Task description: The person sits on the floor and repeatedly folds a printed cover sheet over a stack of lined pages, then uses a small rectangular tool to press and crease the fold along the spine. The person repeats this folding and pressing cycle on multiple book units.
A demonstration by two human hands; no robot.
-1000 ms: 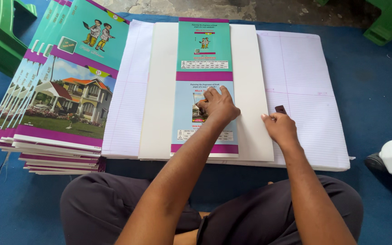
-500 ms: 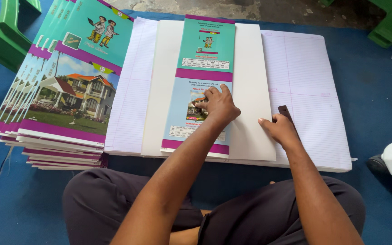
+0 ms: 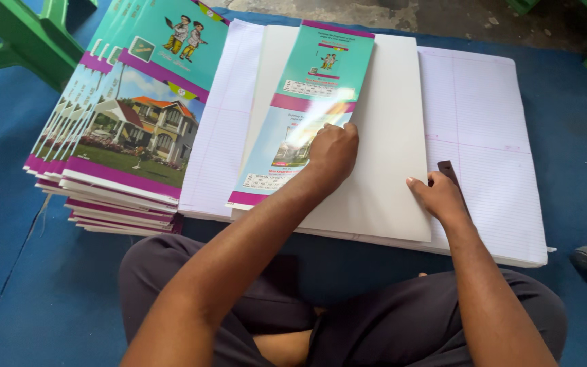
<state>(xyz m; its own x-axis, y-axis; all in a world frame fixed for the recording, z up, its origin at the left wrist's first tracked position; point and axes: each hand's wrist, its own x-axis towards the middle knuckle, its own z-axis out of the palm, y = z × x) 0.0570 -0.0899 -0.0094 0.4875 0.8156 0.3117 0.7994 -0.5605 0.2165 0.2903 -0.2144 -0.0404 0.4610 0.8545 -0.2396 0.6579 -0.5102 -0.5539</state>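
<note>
Since a moment ago the left hand (image 3: 333,151) has pushed the printed cover strip (image 3: 307,109) leftward, so it now tilts across the white card (image 3: 388,136); the cover is being lined up, not yet square; its long axis runs away from the person, top leaning right. The left fingers are curled, pressing flat, gripping nothing; the right hand (image 3: 437,197), loosely open, pins the card's near edge beside a dark tool (image 3: 448,173); lined paper (image 3: 484,122) lies beneath.
</note>
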